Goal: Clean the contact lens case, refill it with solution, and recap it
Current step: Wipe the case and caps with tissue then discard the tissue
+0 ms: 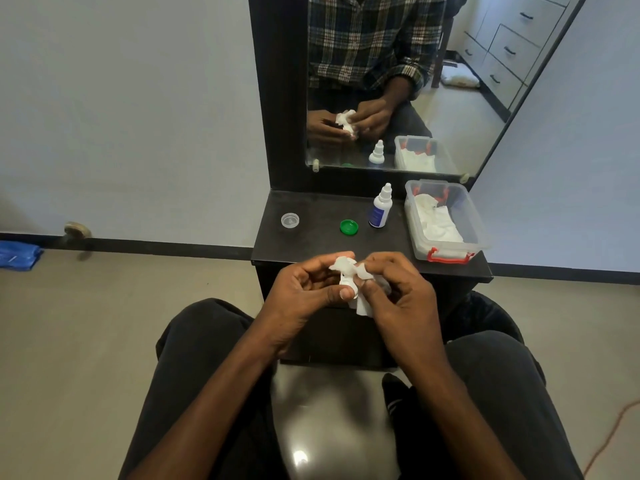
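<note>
Two hands meet just in front of the near edge of the dark tabletop, seen from the head camera. The left hand curls its fingers round a small white contact lens case, thumb pressed on its lower part. The right hand pinches a white tissue against the case, so both grips are closed on what they hold; the case is largely wrapped by tissue and fingers, and its wells cannot be made out.

On the tabletop, well apart from the hands, a clear cap lies to the left, a green cap near the middle, and a white solution bottle with a blue label stands upright just beside the green cap. To the right sits a clear plastic box with red latches, holding white tissues. A mirror behind reflects the hands, bottle and box.
</note>
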